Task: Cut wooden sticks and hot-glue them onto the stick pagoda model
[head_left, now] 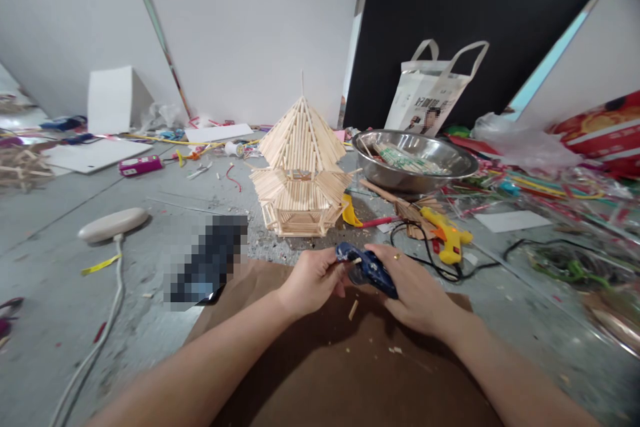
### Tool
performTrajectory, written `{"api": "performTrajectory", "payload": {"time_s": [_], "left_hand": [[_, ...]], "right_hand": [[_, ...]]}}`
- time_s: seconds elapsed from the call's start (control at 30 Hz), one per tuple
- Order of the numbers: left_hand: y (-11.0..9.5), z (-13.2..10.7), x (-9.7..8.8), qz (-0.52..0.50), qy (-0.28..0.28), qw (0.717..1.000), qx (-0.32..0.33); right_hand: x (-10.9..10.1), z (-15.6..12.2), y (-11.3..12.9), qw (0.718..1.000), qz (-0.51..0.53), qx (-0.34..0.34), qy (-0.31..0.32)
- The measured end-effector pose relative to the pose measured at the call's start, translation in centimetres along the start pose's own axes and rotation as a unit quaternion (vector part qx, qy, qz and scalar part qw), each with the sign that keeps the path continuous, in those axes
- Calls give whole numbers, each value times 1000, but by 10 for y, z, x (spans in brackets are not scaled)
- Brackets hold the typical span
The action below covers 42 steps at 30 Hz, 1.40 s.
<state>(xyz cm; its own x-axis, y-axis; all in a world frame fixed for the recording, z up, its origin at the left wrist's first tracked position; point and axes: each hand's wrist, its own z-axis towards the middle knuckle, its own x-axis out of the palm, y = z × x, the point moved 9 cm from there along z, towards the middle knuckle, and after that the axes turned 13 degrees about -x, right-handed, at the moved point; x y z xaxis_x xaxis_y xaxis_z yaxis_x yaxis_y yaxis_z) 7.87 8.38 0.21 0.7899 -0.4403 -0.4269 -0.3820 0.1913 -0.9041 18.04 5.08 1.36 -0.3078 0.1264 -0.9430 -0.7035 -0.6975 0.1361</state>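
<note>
Both hands low at centre, over a brown board [320, 373] on the grey floor. Right hand [415, 293] wrapped around the body of a blue glue gun [367, 268], ring visible on one finger. Left hand [313, 280] closed at the gun's front end, fingertips pinched right by the nozzle. There may be a sliver of stick between them, but it is too small to say for sure.

A short stick offcut [353, 310] lies loose on the board just below the gun. The stick pavilion [300, 173] stands just beyond the hands, upright, not touching them.

Right of it lies a yellow glue gun [447, 235] on its side, with its black cord [430, 267] looping close to the right hand. Behind that is a steel bowl [415, 160] holding more sticks.

Risks, as I judge them:
- Left fingertips sit very near the nozzle. If the gun is hot, a burn or a glue smear on the skin is likely
- A drip from the tip would land on the board or on the offcut below
- The looped cord is near the right wrist. A snag could drag the yellow gun toward the pavilion
- The pavilion looks light and fragile. A forward nudge from either hand could shift it or crack a joint
</note>
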Motion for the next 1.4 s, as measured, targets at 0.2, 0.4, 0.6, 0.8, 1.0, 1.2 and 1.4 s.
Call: {"api": "performTrajectory", "payload": {"time_s": [0.2, 0.4, 0.6, 0.8, 1.0, 1.2, 1.4], "left_hand": [[-2, -2, 1, 14, 3, 1000, -3], [-1, -2, 2, 6, 8, 1000, -10], [-1, -2, 3, -1, 21, 1000, -6], [0, -2, 2, -18, 21, 1000, -4], [2, -1, 3, -39, 25, 999, -4], [2, -2, 1, -46, 13, 999, -15], [5, 2, 6, -91, 53, 994, -44]], "right_hand": [[4, -2, -6, 1000, 4, 22, 14], [6, -4, -8, 999, 9, 35, 23], [4, -2, -8, 999, 7, 42, 25], [5, -2, -7, 998, -14, 45, 40], [8, -4, -9, 996, -28, 56, 63], [8, -4, -10, 996, -33, 64, 58], [8, -5, -15, 994, -26, 86, 67]]}}
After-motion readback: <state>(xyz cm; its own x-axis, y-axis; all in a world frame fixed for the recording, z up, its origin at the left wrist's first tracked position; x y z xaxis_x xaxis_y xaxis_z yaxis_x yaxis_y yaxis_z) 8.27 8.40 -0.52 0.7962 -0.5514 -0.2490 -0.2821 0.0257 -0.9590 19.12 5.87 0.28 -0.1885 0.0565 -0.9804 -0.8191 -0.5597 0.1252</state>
